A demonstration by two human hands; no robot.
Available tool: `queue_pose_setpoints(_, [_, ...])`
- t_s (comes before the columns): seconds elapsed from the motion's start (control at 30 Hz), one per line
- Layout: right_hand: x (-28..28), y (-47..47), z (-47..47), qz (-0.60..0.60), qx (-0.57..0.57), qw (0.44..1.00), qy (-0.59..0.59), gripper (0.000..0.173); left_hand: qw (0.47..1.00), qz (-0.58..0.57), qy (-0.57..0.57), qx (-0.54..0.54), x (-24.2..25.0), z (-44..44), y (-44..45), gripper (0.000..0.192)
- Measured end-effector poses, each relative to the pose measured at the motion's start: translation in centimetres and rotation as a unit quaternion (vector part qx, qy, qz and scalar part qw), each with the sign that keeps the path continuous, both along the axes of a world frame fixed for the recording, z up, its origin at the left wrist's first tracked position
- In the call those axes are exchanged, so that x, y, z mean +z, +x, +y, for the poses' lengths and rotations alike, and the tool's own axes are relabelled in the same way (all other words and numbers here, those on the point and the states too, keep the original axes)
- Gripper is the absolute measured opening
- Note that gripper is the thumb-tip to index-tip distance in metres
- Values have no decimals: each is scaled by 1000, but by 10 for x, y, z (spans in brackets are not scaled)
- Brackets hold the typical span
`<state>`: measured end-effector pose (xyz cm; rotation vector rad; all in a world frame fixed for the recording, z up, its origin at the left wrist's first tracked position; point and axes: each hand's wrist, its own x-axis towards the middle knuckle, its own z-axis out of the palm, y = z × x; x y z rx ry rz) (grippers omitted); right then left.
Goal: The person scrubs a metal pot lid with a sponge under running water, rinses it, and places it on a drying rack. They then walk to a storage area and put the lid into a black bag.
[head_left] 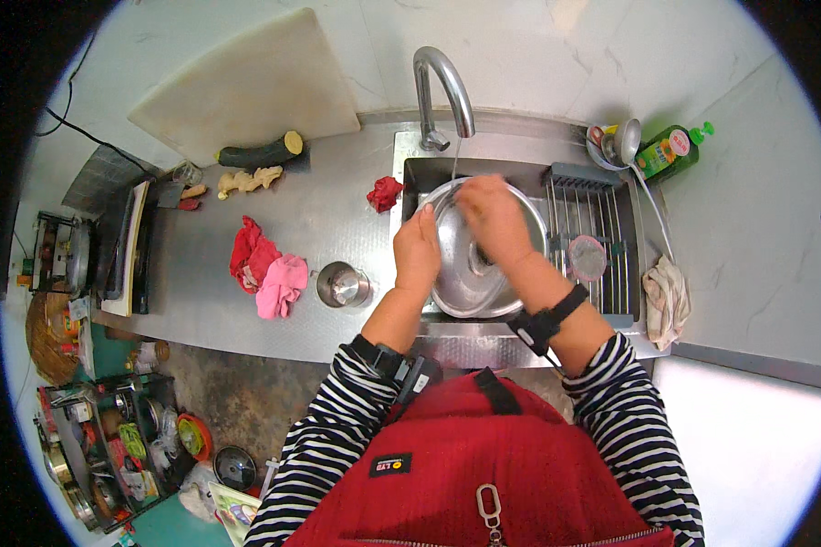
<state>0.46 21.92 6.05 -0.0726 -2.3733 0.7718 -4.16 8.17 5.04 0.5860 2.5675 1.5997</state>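
Before me a shiny round metal lid point(462, 284) is tilted over a metal basin point(535, 222) in the sink point(416, 171). My left hand point(419, 246) grips the lid's left edge, thumb uppermost. Over the lid's upper part is my right hand point(496, 219), blurred and with bent fingers; whether it holds something is hidden. A dark knob at the lid's middle shows partly beside my right wrist. From the faucet point(445, 75) a thin stream of water point(457, 157) falls just behind my right hand.
A steel cup point(343, 284), pink cloth point(282, 284), red cloth point(252, 253) and crumpled red cloth point(384, 194) lie left of the sink. Ginger point(250, 181) and a cut dark-green gourd point(260, 154) are farther back. A drain rack point(592, 219) spans the sink's right side, near a soap bottle point(667, 154).
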Motion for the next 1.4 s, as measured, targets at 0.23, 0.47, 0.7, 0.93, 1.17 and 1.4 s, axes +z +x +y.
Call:
queue_pose_setpoints(0.23, [-4,-4,7,5,146,988,48,12,1000,27,3,8,-12,-1,-2,43])
queue_pose_setpoints(0.47, [-2,-4,15,-42,-15,999,-29,8,999,-25,13,22,-14,-2,0,43])
queue_pose_setpoints(0.7, [-8,-2,15,-53,-46,996,-48,11,999,-44,18,12,-20,0,2,44])
queue_pose_setpoints(0.93, [-22,-9,14,-42,25,999,2,9,989,-134,58,23,-36,11,-4,40])
queue_pose_setpoints(1.17, [-35,30,66,-118,-153,865,-462,24,974,165,-55,-148,-26,15,10,17])
queue_pose_setpoints(1.4, [-56,48,58,-175,-111,720,-662,21,900,312,-106,-284,-18,13,15,25])
